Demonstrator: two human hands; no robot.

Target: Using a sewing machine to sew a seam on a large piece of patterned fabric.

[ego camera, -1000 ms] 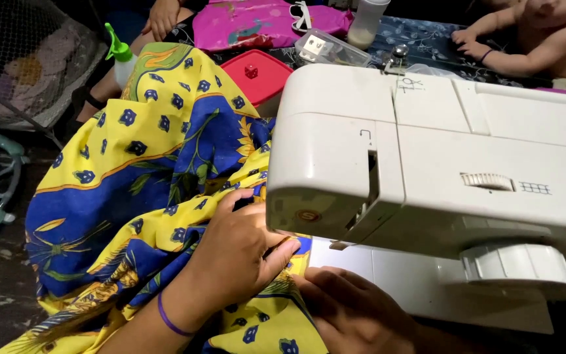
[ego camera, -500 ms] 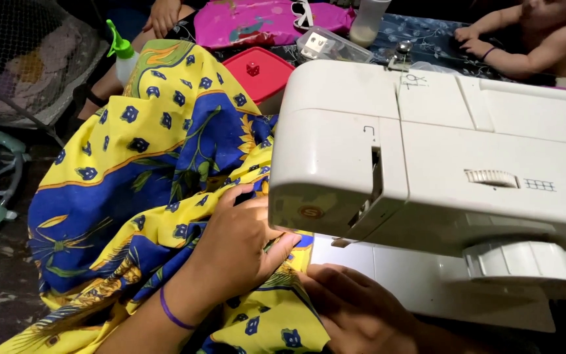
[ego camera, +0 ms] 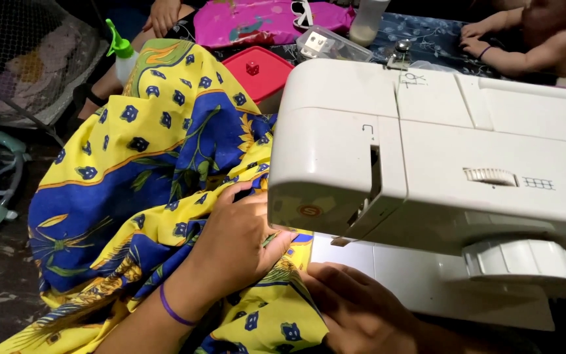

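While pressed flat, soft floral fabric (ego camera: 165, 177)

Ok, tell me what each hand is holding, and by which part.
The left hand presses on a bunched fold of the yellow and blue fabric beside the sewing machine. The right hand rests at its near edge; grip unclear.

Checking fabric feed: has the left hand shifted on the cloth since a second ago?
No. The left hand stays beside the sewing machine, pressing the yellow-blue fabric.
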